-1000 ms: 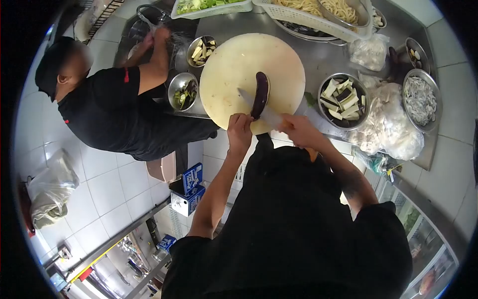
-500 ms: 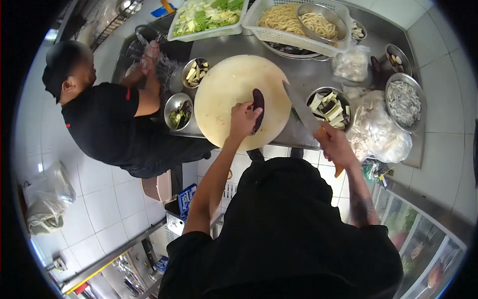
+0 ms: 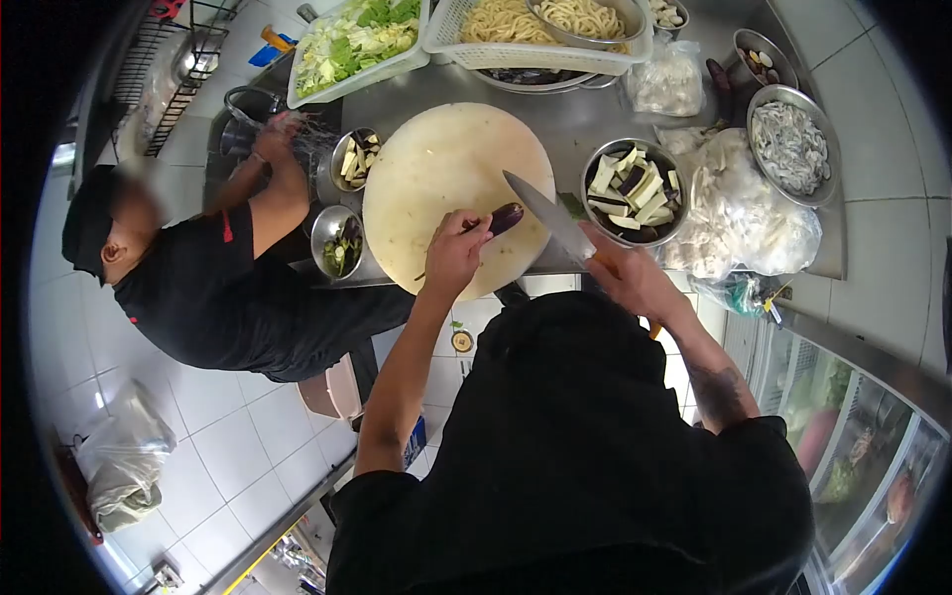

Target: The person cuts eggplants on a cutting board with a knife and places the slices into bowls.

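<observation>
My left hand point(image 3: 455, 252) is closed around a dark purple eggplant point(image 3: 507, 217), whose rounded end points right. It lies low over the right-hand half of a round, pale cutting board point(image 3: 426, 164). In my right hand point(image 3: 640, 285) is a kitchen knife point(image 3: 547, 214), gripped by its orange handle. The blade slants up and left over the board's right edge, its tip above the eggplant and apart from it. Just beyond the knife stands a metal bowl point(image 3: 599, 220) of cut eggplant pieces point(image 3: 633, 184).
Two small bowls, one with eggplant pieces point(image 3: 359, 159) and one with trimmings point(image 3: 344, 248), stand left of the board. Behind are a crate of noodles point(image 3: 501, 22) and chopped greens point(image 3: 357, 40). Plastic bags point(image 3: 734, 198) lie right. A co-worker point(image 3: 198, 268) washes at the sink.
The eggplant has turned from upright across the board to nearly sideways in my left hand. The knife has come closer to it. My view has shifted, moving the counter left and up.
</observation>
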{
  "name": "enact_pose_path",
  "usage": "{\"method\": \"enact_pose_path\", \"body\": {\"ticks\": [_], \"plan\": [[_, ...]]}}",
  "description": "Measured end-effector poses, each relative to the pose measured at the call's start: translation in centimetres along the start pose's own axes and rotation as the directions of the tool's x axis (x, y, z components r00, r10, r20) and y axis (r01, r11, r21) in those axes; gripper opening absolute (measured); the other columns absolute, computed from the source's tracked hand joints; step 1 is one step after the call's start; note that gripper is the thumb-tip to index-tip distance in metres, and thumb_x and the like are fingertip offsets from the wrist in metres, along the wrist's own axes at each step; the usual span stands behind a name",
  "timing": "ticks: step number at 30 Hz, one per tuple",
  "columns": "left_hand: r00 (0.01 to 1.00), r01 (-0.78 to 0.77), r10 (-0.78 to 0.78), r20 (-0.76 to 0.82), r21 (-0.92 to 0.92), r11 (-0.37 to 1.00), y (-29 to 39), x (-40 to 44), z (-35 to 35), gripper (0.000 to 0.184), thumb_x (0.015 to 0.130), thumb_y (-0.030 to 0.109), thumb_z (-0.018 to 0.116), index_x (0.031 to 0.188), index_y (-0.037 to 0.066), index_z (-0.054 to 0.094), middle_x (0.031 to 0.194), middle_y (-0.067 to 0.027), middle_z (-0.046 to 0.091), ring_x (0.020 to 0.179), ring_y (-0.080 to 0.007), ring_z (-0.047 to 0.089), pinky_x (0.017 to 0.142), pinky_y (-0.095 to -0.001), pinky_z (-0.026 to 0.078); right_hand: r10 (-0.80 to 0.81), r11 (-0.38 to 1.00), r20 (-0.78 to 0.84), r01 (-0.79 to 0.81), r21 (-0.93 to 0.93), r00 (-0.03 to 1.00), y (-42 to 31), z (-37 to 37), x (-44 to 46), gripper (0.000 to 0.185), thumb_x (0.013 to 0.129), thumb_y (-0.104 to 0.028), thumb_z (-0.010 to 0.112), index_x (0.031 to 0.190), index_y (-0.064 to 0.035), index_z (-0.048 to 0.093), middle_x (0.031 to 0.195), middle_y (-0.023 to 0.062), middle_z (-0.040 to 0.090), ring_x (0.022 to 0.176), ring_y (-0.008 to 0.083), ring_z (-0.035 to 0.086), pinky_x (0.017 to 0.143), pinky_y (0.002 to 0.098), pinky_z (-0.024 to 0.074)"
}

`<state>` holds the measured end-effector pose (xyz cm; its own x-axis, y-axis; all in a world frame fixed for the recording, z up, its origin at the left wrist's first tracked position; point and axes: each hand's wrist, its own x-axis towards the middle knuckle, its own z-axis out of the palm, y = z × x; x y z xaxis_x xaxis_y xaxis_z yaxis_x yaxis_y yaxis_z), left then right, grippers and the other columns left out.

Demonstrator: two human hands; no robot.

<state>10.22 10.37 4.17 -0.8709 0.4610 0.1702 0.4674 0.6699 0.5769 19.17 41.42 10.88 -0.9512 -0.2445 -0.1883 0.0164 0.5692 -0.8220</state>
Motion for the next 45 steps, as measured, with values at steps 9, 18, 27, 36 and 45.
{"method": "enact_pose_path", "body": {"ticks": [9,18,27,36,45], "plan": [[0.998,-0.07,0.07,0.01,0.147,0.987,0.1,0.5,-0.3,0.026,0.088,0.012,0.068,0.113,0.012,0.075,0.102,-0.0062,0.061,0.095,-0.0259,0.06,0.082,-0.0414,0.048,0.036,0.999,0.141,-0.03,-0.043,0.989,0.0,-1.3,0.4,0.057,0.1,-0.018,0.058,0.154,-0.0143,0.039,0.086,0.018,0.072,0.078,0.0351,0.071,0.076,0.0436,0.0548],[0.983,-0.177,0.185,-0.017,0.204,0.963,-1.1,0.2,0.6,0.031,0.09,0.01,0.065,0.119,0.013,0.072,0.107,-0.006,0.062,0.1,-0.0256,0.061,0.085,-0.0406,0.049,-0.039,0.998,0.156,0.046,-0.037,0.987,0.3,-1.3,2.4,0.057,0.1,-0.02,0.058,0.153,-0.0096,0.04,0.084,0.0182,0.072,0.072,0.033,0.07,0.072,0.0424,0.0546],[0.98,-0.191,0.196,-0.032,0.133,0.973,-1.9,0.3,0.8,0.031,0.088,0.008,0.067,0.118,0.011,0.072,0.106,-0.008,0.062,0.098,-0.0276,0.061,0.085,-0.0399,0.05,-0.024,1.0,0.21,0.021,0.018,0.977,-0.8,2.1,6.3,0.054,0.097,-0.018,0.058,0.148,-0.0038,0.045,0.079,0.0246,0.068,0.07,0.0389,0.068,0.072,0.0453,0.054],[0.971,-0.139,0.11,-0.21,-0.127,0.982,-2.8,-0.2,1.2,0.032,0.087,-0.006,0.067,0.116,0.005,0.073,0.103,-0.0093,0.062,0.096,-0.0252,0.062,0.077,-0.0344,0.056,0.027,0.991,0.21,-0.053,0.119,0.977,-0.4,7.3,8.4,0.057,0.098,-0.023,0.058,0.151,-0.0084,0.043,0.077,0.0151,0.068,0.068,0.0253,0.066,0.069,0.0384,0.0538],[0.971,-0.153,0.167,-0.168,0.097,0.983,-2.6,-1.9,-1.9,0.026,0.088,0.0,0.069,0.114,0.004,0.073,0.102,-0.0096,0.063,0.093,-0.0268,0.063,0.075,-0.0326,0.056,0.088,0.95,0.247,-0.155,0.269,0.965,-0.6,6.0,8.3,0.036,0.098,-0.021,0.06,0.129,-0.0026,0.06,0.071,0.01,0.065,0.046,0.0151,0.058,0.042,0.0321,0.046]]}}
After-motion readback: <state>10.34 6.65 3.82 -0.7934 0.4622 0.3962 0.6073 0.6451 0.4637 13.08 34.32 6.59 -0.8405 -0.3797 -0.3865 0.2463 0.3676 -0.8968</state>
